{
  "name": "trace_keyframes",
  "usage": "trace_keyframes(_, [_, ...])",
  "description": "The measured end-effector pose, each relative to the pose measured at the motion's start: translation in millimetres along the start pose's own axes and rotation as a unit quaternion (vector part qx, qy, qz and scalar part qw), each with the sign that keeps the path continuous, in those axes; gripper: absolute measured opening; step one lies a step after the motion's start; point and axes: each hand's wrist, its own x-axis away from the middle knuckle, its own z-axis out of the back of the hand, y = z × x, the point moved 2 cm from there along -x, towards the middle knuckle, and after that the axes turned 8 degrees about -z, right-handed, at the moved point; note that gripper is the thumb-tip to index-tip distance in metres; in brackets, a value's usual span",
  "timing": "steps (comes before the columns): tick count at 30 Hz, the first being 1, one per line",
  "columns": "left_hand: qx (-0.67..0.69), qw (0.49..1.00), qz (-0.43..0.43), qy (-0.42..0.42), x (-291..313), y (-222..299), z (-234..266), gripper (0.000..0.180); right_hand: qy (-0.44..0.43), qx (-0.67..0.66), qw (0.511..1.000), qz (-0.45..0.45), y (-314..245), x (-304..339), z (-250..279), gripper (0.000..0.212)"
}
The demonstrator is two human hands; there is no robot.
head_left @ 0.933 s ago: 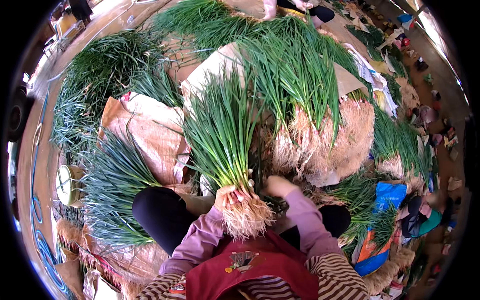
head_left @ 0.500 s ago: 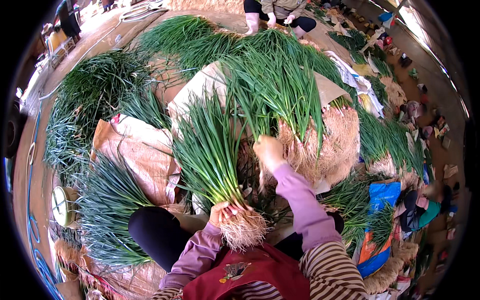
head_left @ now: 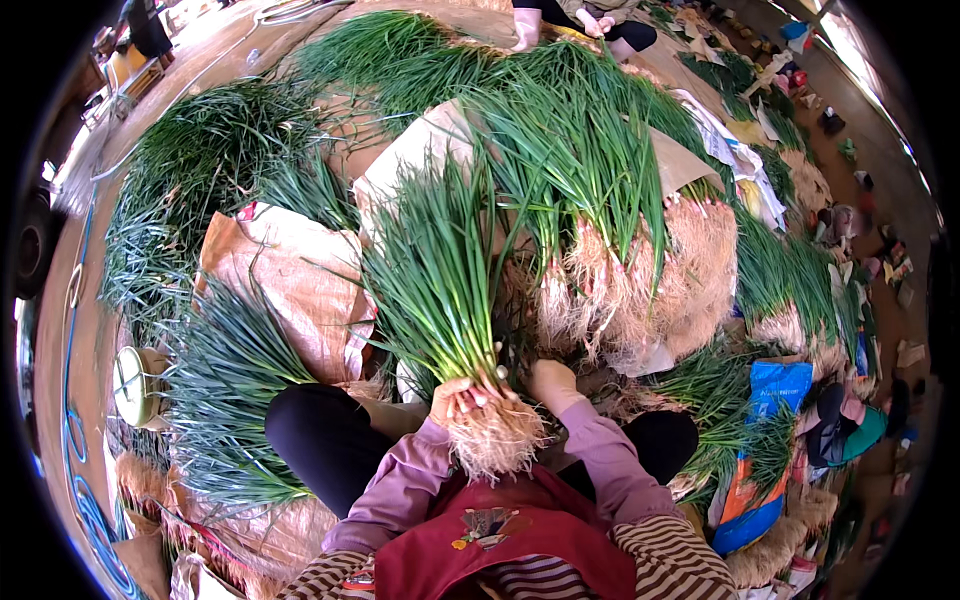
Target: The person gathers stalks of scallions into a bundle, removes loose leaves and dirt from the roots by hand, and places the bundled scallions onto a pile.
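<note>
My left hand (head_left: 458, 398) is closed round a thick bunch of spring onions (head_left: 455, 290) just above their pale, tangled roots (head_left: 496, 437). The bunch stands nearly upright over my lap, its leaves fanning away from me. Close to its right side is my right hand (head_left: 551, 383), closed with the fingers curled under; what it grips is hidden. Beyond that hand lies a large pile of spring onions (head_left: 590, 160), with brown roots (head_left: 650, 290) facing me and partly resting on a tan sack (head_left: 680, 160).
More spring onions (head_left: 230, 390) lie left of my knee, beside an orange-tan sack (head_left: 285, 280) and a lidded pale bucket (head_left: 138, 388). A blue and orange bag (head_left: 770, 400) is at the right. At the far edge sits another person (head_left: 585, 25). A blue hose (head_left: 72, 400) runs along the left.
My right hand has come back from the pile toward me, down beside the held bunch. My left hand still grips the bunch. The whole view has shifted slightly.
</note>
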Motion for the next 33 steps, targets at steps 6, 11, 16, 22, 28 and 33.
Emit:
trace_keyframes(6, [-0.02, 0.999, 0.029, -0.027, 7.4, 8.6, 11.8, 0.059, 0.293, -0.178, 0.937, -0.07, 5.6, 0.4, 143.3, 0.021])
trace_keyframes(11, [-0.01, 0.997, 0.072, -0.015, -2.7, -6.0, 8.2, 0.062, 0.275, -0.014, 0.954, -0.118, 61.3, -35.7, 177.8, 0.022])
trace_keyframes(16, [-0.024, 0.998, 0.029, -0.04, 1.4, -2.0, 7.7, 0.066, 0.153, -0.197, 0.965, 0.08, 3.2, 48.5, 110.0, 0.019])
trace_keyframes(22, [-0.113, 0.991, 0.067, 0.035, 6.5, -7.9, 120.7, 0.067, -0.071, -0.382, 0.919, 0.061, -7.2, 43.1, 46.7, 0.041])
trace_keyframes(28, [-0.048, 0.992, 0.041, 0.11, 4.5, -9.5, 39.5, 0.042, 0.106, -0.353, 0.925, 0.094, -38.6, 31.0, 39.1, 0.019])
trace_keyframes(33, [0.046, 0.996, 0.032, -0.07, 8.1, -3.6, 20.5, 0.063, 0.024, 0.013, 0.998, 0.052, 23.4, -10.2, 0.6, 0.031])
